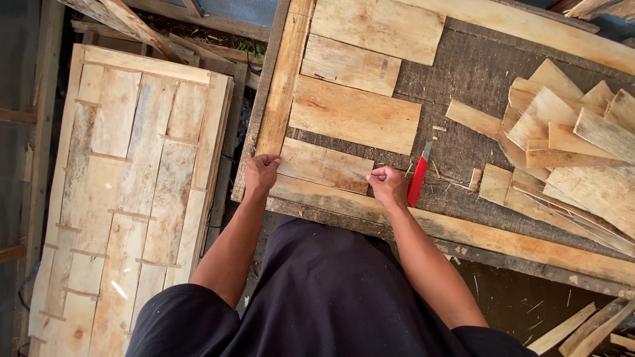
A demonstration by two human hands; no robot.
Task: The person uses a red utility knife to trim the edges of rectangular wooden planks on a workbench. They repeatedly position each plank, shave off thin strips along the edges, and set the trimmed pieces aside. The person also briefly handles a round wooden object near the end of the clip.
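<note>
Short, pale, rectangular wooden plank [325, 166] lying flat on the tabletop, slightly tilted, nearest in a row of similar boards, butting against a long edge strip, ends being pinched.

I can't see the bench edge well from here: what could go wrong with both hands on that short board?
1. The red knife lies close beside the right hand; a sideways slip could meet the blade.
2. The left hand grips the short board against the side rail; fingers could get pinched.
3. Rough wood may give splinters.
</note>
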